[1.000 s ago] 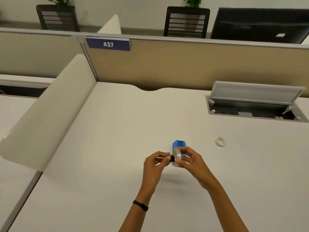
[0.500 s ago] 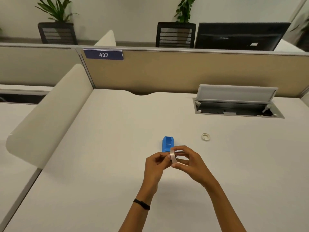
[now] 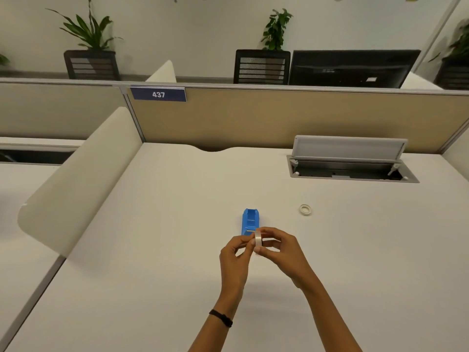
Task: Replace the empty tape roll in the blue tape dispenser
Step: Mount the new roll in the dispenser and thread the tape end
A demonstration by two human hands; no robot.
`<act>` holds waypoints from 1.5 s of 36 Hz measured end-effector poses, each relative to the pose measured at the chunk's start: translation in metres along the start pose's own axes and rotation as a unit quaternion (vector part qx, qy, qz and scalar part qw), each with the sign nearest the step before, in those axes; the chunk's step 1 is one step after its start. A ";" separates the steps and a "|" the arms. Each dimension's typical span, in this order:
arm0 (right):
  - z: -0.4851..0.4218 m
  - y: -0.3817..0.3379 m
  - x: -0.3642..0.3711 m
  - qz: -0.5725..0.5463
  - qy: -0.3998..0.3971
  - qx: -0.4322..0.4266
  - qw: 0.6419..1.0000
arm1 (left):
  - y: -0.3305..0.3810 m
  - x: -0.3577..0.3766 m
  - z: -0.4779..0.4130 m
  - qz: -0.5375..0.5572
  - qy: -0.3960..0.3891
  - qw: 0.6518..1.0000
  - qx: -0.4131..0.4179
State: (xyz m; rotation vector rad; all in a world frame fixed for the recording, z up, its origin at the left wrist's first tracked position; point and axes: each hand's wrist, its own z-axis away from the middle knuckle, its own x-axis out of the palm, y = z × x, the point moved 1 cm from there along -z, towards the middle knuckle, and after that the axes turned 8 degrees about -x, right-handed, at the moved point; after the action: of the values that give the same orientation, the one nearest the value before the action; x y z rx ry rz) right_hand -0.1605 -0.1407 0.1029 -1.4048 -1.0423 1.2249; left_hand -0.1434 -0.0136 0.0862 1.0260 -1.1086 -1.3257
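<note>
Holding a clear roll of tape (image 3: 258,238) edge-on between them, both hands meet just above the pale desk surface (image 3: 157,250), near the middle of the view. The left hand (image 3: 234,257) has its thumb and forefinger pinched against the roll's left face, the other fingers curled loosely under; a thin black band (image 3: 221,318) circles that wrist. The right hand (image 3: 280,250) closes on the roll from the other side, its fingers wrapped over the top and its thumb below, so the roll stands upright in the shared grip. Whether a black core piece sits inside the roll cannot be told, since fingers cover its centre. Just beyond the hands, the small blue plastic tape dispenser (image 3: 250,221) rests on the desk with its open cradle facing up, its near end partly hidden behind the roll and fingertips; it looks to hold no roll, though the view into it is small. Off to the right of the dispenser and well apart from it, a small white ring, the empty tape core (image 3: 305,209), lies flat on the desk. Farther back on the right, a grey cable hatch (image 3: 350,158) set into the desk stands with its lid raised. A tan partition (image 3: 279,118) bearing a dark blue sign reading 437 (image 3: 158,94) closes off the far edge of the desk.
</note>
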 end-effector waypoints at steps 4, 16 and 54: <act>-0.003 0.015 0.005 -0.052 0.014 0.039 0.998 | -0.008 -0.004 -0.006 -0.022 -0.023 0.999 0.009; -0.061 0.041 -0.009 -0.003 0.015 0.039 0.999 | -0.035 -0.021 -0.072 -0.193 -0.111 0.975 -0.017; -0.158 0.095 -0.015 0.158 -0.101 0.040 0.981 | -0.074 0.002 -0.171 -0.288 -0.281 0.916 0.008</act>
State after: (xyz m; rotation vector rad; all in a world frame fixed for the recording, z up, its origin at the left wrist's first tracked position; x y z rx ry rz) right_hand -0.0048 -0.1919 0.0163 -1.4415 -0.9147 1.6522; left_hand 0.0095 -0.0260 -0.0200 1.0543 -1.2811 -2.1884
